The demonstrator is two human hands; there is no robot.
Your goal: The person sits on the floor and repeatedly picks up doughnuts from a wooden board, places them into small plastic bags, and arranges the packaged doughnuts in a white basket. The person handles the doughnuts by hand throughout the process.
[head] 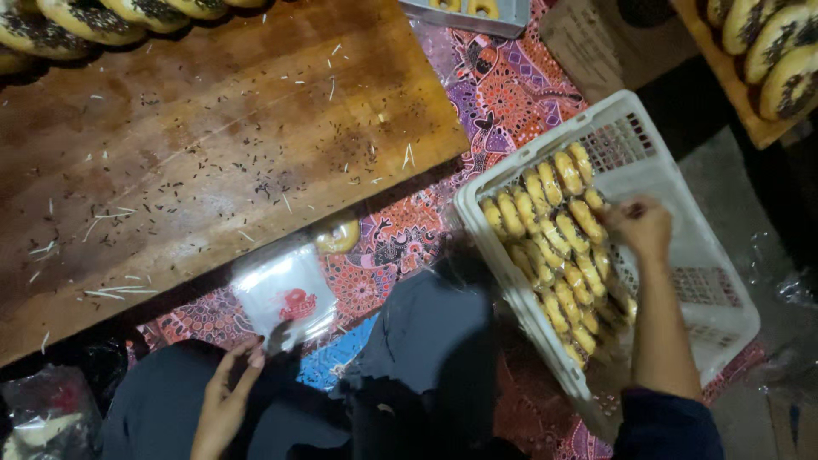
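Over at the right, the right hand [641,228] is reaching into the white plastic crate [724,307], its fingers pressed together over the rows of bagged doughnuts [554,247]; whether it is pinching one bag or only pressing on them I cannot tell. Those golden rings are standing on edge in two or three packed rows, filling roughly the left half of the crate, while the right half is showing bare mesh floor. The left hand [223,393] is hovering low near the lap, fingers loosely spread, its tips touching the near edge of a clear plastic bag with a red print [285,298] lying flat on the patterned cloth [503,94]. Just beyond that bag, one plain doughnut [338,234] is lying unbagged beside the edge of the wooden board [213,145]. Most of the board is showing only scattered sprinkles and shreds, with chocolate-sprinkled doughnuts [94,17] lining its far edge and more on a second board [771,51] at top right. Judging by this, packing is sitting about midway: many pieces are crated, several are waiting.
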